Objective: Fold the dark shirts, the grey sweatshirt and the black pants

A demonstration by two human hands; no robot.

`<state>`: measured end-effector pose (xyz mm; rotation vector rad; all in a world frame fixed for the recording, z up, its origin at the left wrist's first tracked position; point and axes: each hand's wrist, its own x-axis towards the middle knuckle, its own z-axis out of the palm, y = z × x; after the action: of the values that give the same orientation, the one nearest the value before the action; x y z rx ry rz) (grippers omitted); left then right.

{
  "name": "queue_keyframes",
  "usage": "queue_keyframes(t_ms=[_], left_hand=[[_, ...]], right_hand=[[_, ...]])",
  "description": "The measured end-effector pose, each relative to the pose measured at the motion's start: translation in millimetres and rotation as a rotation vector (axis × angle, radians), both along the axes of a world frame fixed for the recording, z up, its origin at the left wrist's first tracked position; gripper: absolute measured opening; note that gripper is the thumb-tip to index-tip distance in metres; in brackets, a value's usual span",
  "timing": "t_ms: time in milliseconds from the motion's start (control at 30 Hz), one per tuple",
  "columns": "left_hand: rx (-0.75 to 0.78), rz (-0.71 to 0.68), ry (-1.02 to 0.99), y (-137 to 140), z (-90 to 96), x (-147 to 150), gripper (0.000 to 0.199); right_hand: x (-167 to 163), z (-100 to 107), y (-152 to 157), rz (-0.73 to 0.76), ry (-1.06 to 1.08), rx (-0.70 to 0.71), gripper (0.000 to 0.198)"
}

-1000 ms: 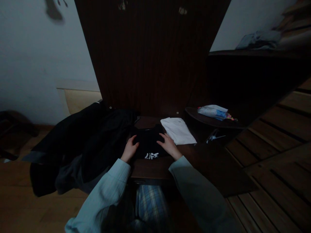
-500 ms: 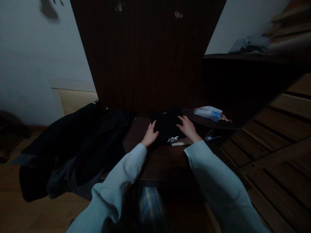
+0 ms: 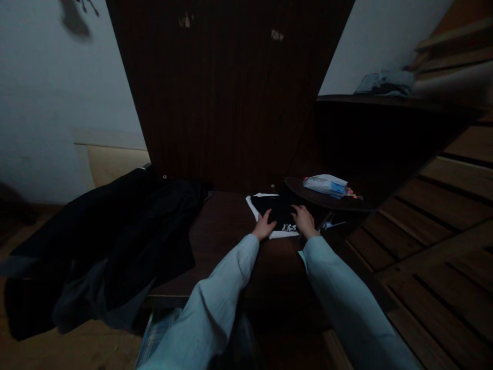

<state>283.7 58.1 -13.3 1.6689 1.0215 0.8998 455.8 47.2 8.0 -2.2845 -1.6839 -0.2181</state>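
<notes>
A folded black cloth [image 3: 278, 208], probably a shirt, with white lettering at its near edge, lies on a folded white cloth [image 3: 252, 206] whose edges show at the left, back and front. My left hand [image 3: 264, 226] rests on the black cloth's left side, thumb and fingers apart. At its right side my right hand [image 3: 304, 220] touches it with fingers spread and slightly bent. Both cloths lie on a dark wooden surface [image 3: 219, 221].
A dark heap of clothes [image 3: 127, 241] hangs over the surface's left edge. On a rounded shelf [image 3: 300, 191] at the right lies a white and blue packet [image 3: 325, 185]. A tall dark panel [image 3: 227, 97] rises behind; wooden slats [image 3: 435, 205] stand at the right.
The black cloth and both hands have moved to the right. More of the white cloth shows beneath it now. The view has tilted slightly.
</notes>
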Motion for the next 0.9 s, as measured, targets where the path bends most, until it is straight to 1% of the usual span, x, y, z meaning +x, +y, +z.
queue_keyframes(t_ms=[67, 133, 267, 400, 500, 667, 900], left_hand=[[0.08, 0.019, 0.177, -5.2, -1.9, -1.4, 0.051], [0.142, 0.034, 0.32, -8.2, -0.2, -3.6, 0.047], [0.177, 0.039, 0.456, -10.0, 7.6, -7.8, 0.046], [0.265, 0.062, 0.669, -9.0, 13.8, -12.5, 0.045], [0.292, 0.055, 0.706, -6.2, 15.7, -17.3, 0.044], [0.307, 0.038, 0.726, -3.5, 16.3, -24.8, 0.043], [0.308, 0.055, 0.737, -3.0, 16.3, -27.2, 0.044]], right_hand=[[1.5, -11.3, 1.1, -0.023, 0.022, -0.025, 0.032], [2.2, -17.2, 2.2, -0.04, 0.034, -0.006, 0.032], [0.2, -20.8, 3.0, -0.051, 0.062, 0.071, 0.034], [-6.3, -22.0, 1.4, -0.042, 0.106, 0.102, 0.037], [-12.1, -22.1, 1.2, -0.049, 0.137, 0.116, 0.037], [-18.9, -20.6, 3.7, -0.063, 0.162, 0.089, 0.038], [-21.6, -18.7, 5.6, -0.062, 0.18, 0.079, 0.038]])
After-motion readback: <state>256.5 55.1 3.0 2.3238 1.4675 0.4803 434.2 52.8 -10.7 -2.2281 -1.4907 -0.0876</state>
